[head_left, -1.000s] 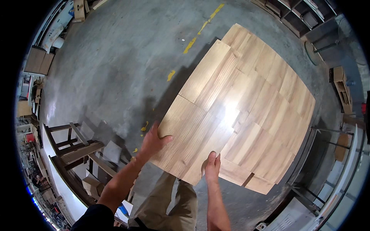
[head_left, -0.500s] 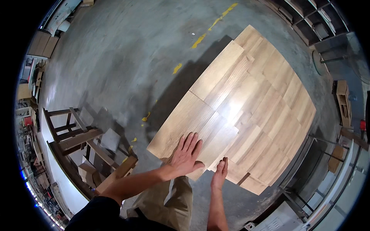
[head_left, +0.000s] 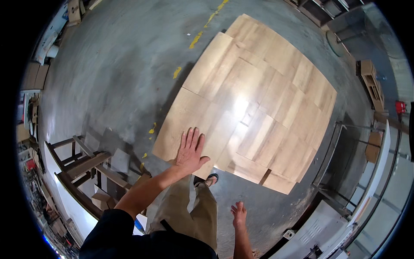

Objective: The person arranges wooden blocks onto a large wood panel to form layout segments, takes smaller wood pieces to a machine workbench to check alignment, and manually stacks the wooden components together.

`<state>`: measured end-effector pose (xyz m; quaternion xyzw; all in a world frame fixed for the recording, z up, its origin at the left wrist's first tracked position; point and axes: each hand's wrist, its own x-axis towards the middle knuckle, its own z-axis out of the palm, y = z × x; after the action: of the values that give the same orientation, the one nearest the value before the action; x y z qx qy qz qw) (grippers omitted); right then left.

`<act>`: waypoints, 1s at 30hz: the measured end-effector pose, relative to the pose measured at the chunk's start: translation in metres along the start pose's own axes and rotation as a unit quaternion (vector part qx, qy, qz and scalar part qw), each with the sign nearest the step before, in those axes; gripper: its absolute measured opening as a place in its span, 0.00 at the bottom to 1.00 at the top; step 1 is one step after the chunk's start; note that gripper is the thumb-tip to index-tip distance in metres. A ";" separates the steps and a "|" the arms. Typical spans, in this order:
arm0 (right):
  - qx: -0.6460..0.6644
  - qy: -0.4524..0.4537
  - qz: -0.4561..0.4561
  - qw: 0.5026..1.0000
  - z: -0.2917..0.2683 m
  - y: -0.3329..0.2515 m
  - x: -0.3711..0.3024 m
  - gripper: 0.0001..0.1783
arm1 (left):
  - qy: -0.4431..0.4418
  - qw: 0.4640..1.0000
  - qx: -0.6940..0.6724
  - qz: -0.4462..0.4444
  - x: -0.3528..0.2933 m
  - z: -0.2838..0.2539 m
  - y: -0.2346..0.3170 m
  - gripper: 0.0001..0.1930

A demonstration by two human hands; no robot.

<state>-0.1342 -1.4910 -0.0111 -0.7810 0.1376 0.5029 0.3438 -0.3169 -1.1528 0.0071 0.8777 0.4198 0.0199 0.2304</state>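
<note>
Light wood-grain floor planks (head_left: pixel 276 95) lie edge to edge in a large staggered panel in front of me. My left hand (head_left: pixel 191 149) rests flat, fingers spread, on the near-left plank (head_left: pixel 172 127). My right hand (head_left: pixel 239 213) is off the panel, over the concrete just in front of its near edge. Its fingers are partly curled but apart, and nothing shows in them. A narrow dark gap (head_left: pixel 265 177) shows between two boards at the near edge.
At my left stands a dark wooden frame (head_left: pixel 88 166) beside a white board. On the right are a metal frame (head_left: pixel 330 155) and a grey metal cabinet (head_left: pixel 308 233). Shelving (head_left: pixel 312 13) lines the far right. Broken yellow marks (head_left: pixel 195 39) run along the concrete floor (head_left: pixel 116 86).
My right hand has left the panel's near edge and drawn back toward me. My left hand stays on the near-left plank. The view has shifted, and my foot now shows below the panel.
</note>
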 end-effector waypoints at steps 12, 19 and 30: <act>0.150 0.106 0.037 0.982 -0.202 0.173 -0.034 0.33 | -0.117 0.969 -0.142 0.168 -0.100 0.064 0.199 0.29; 0.316 0.184 0.093 0.926 -0.340 0.275 -0.056 0.24 | -0.328 0.920 -0.207 0.053 -0.118 0.107 0.382 0.16; 0.513 0.294 0.032 0.806 -0.553 0.278 -0.031 0.17 | -0.471 0.856 -0.213 0.002 -0.040 0.193 0.599 0.19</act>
<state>0.0780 -2.0707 0.0475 -0.5964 0.4949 0.1158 0.6213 0.1370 -1.5815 0.0934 0.7119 0.2450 -0.3067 0.5824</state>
